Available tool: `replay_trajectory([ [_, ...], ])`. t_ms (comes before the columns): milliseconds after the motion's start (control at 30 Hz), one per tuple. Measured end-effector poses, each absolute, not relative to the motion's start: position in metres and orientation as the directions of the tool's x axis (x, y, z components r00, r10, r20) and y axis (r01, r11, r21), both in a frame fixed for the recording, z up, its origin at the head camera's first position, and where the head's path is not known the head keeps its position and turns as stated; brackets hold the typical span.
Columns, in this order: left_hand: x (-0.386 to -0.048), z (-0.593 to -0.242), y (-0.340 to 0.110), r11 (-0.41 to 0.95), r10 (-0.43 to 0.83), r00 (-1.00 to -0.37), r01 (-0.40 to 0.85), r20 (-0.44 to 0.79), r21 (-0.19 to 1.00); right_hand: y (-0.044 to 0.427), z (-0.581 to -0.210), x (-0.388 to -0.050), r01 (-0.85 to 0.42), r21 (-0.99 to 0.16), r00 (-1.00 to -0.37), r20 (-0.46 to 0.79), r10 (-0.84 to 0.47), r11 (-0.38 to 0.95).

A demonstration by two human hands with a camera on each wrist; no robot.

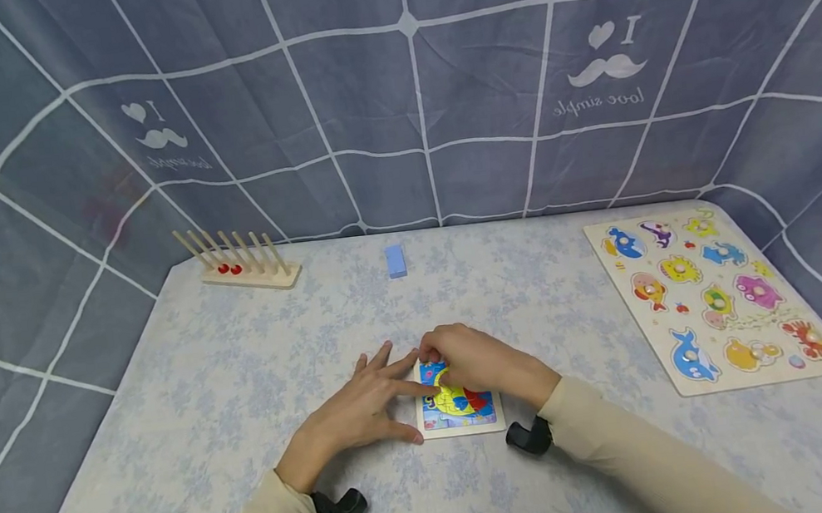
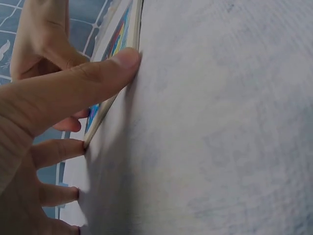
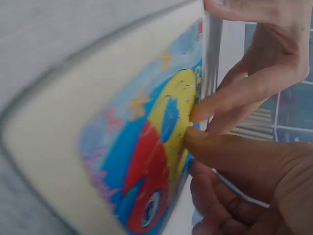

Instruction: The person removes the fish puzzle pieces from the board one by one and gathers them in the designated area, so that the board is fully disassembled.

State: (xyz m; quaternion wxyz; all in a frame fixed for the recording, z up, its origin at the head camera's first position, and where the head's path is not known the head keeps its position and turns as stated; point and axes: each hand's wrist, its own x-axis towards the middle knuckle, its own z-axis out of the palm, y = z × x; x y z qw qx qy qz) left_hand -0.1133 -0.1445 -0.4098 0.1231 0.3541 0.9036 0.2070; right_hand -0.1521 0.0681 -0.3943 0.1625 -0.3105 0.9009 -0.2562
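A small jigsaw puzzle point(image 1: 466, 419) with a yellow, red and blue fish picture in a pale frame lies flat between both hands. My left hand point(image 1: 366, 403) spreads its fingers at the puzzle's left side. Its thumb point(image 2: 124, 61) touches the near edge of the frame, and one finger reaches onto the picture. My right hand point(image 1: 474, 358) covers the puzzle's upper part. In the right wrist view its thumb point(image 3: 203, 144) rests on the yellow fish, and the other fingers curl at the far edge. What lies under the right palm is hidden.
A wooden peg stand point(image 1: 255, 279) with two red beads stands at the back left. Near the back middle lies a blue block point(image 1: 396, 261). A large sea-animal knob puzzle board point(image 1: 659, 331) occupies the right side. Tile-patterned cloth point(image 1: 367, 127) hangs behind the table.
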Motion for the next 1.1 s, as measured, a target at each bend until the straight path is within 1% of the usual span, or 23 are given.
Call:
replay_trajectory([
  [233,-0.1138,-0.4070,-0.1416,0.671,0.697,-0.711,0.600,-0.095,0.435,0.0634,-0.3917,-0.1561,-0.461,-0.568,-0.758,-0.147,-0.635,0.682],
  [533,-0.1153,-0.4043,-0.1400,0.689,0.689,-0.714,0.593,-0.125,0.416,0.0642,-0.3925,-0.1595,-0.442,-0.586,-0.737,-0.195,-0.648,0.679],
  [933,-0.1151,-0.4048,-0.1401,0.688,0.688,-0.715,0.590,-0.124,0.422,0.0668,-0.3958,-0.1580,-0.437,-0.609,-0.738,-0.178,-0.651,0.662],
  [1100,-0.1148,-0.4056,-0.1400,0.686,0.689,-0.715,0.587,-0.123,0.430,0.0701,-0.3978,-0.1538,-0.460,-0.616,-0.744,-0.124,-0.656,0.639],
])
